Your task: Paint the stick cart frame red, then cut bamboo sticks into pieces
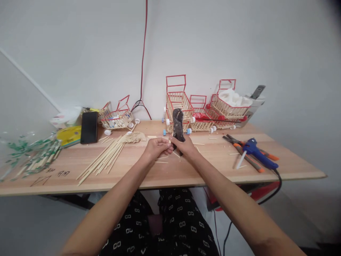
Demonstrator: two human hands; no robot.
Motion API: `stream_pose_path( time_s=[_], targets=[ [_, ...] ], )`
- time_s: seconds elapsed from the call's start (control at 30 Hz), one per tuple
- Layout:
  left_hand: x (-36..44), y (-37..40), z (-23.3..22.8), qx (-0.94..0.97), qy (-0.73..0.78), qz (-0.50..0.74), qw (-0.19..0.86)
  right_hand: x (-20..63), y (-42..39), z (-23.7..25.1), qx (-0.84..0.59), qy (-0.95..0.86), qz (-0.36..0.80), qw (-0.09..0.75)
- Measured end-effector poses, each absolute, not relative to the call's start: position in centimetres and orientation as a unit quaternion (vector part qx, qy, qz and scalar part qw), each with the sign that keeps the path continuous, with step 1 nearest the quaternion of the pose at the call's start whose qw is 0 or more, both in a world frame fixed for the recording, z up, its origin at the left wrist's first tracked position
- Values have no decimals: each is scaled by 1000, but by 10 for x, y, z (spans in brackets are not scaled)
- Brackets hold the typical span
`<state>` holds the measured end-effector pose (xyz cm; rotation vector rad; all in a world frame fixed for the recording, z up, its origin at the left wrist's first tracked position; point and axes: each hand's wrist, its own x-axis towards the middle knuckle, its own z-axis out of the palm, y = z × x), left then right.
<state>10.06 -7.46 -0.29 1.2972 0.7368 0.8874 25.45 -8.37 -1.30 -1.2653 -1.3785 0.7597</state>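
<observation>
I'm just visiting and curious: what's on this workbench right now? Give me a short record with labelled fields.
Left hand: pinches a thin wooden stick, meeting the other hand.
Right hand: grips a dark cutting tool, held upright.
Loose sticks: a bundle lying on the table, left of the hands.
Little carts: several wood-and-red models along the wall.
Glue gun: blue, lying right, beside orange-handled pliers.
Phone: black, propped at the back left.

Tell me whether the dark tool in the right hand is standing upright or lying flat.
Upright. The dark tool rises vertically from the right hand, its top end above the table in front of the stick carts.
</observation>
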Motion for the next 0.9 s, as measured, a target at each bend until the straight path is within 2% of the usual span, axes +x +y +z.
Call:
stream_pose_path(
  time_s=[0.23,0.47,0.57,0.9],
  targets=[
    [85,-77,10,603,338,403,600,261,-88,-5,-523,-628,290,497],
    [40,-93,44,612,370,479,510,277,-137,41,-548,-708,333,294],
    [32,-100,50,624,371,481,491,274,-156,54,-556,-722,340,235],
    [35,-113,51,710,403,450,363,248,-161,65,-575,-707,363,194]
  ],
)
